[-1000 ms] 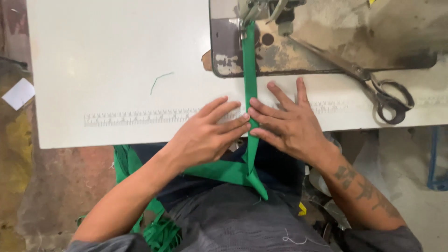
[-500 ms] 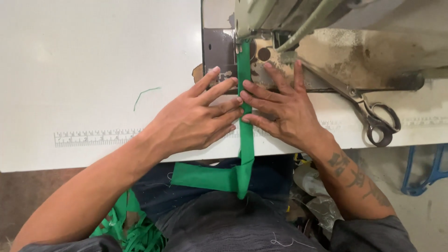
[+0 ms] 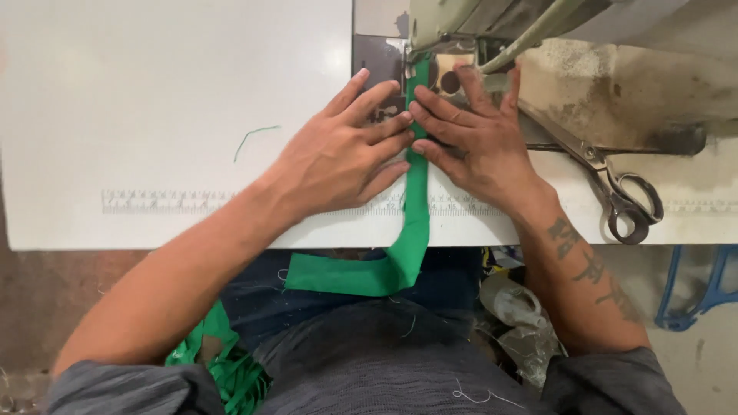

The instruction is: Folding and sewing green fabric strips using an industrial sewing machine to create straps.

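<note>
Left hand (image 3: 338, 154) and right hand (image 3: 477, 138) lie flat, palms down and fingers spread, on either side of a narrow green cloth strip (image 3: 416, 192); neither hand is closed around anything, and the fingertips press the strip's edges against the table. The strip is a smooth woven band that runs straight from beneath the metal head of the sewing machine (image 3: 492, 23), between the two hands, over the table's near edge, then bends left and hangs folded above the person's lap. The white table (image 3: 154, 100) has a smooth, matt top with a printed ruler scale (image 3: 231, 201) along its near edge and a loose green thread (image 3: 254, 138) lying left of the left hand. Steel scissors (image 3: 607, 180) with dark looped handles rest just right of the right hand. More crumpled green cloth (image 3: 223, 361) lies beside the left forearm, below table level.
</note>
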